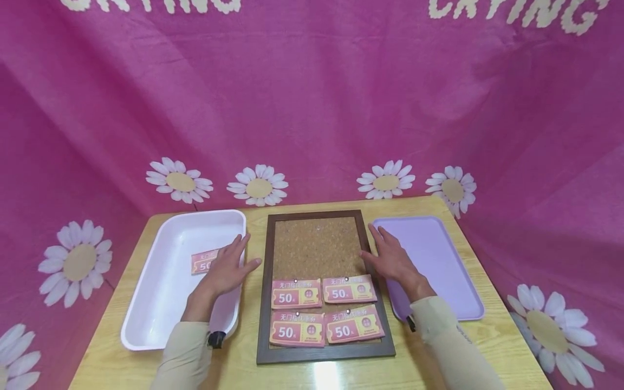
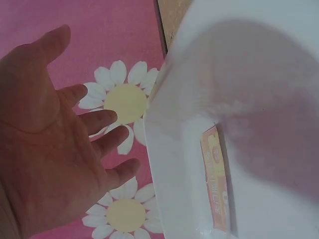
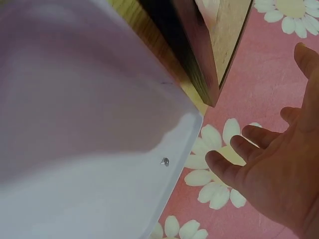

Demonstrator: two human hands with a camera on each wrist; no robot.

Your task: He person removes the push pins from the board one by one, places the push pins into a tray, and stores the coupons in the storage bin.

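Observation:
My left hand (image 1: 226,273) hovers over the right rim of a white plastic tub (image 1: 161,303), fingers spread and holding nothing. A pink-and-yellow paper coupon (image 1: 202,263) marked 50 lies in the tub, partly covered by that hand in the head view; the left wrist view shows the coupon (image 2: 216,179) too. Between a framed corkboard (image 1: 312,249) and a lilac tray (image 1: 429,254), my right hand (image 1: 392,262) is held with fingers extended, nothing in it. Similar coupons (image 1: 296,294) are pinned in two rows on the board's lower half.
A small shiny object (image 3: 165,162), perhaps a pushpin, lies in the lilac tray. Tub, board and tray stand side by side on a wooden table (image 1: 253,325). Behind hangs a magenta cloth (image 1: 312,108) printed with daisies.

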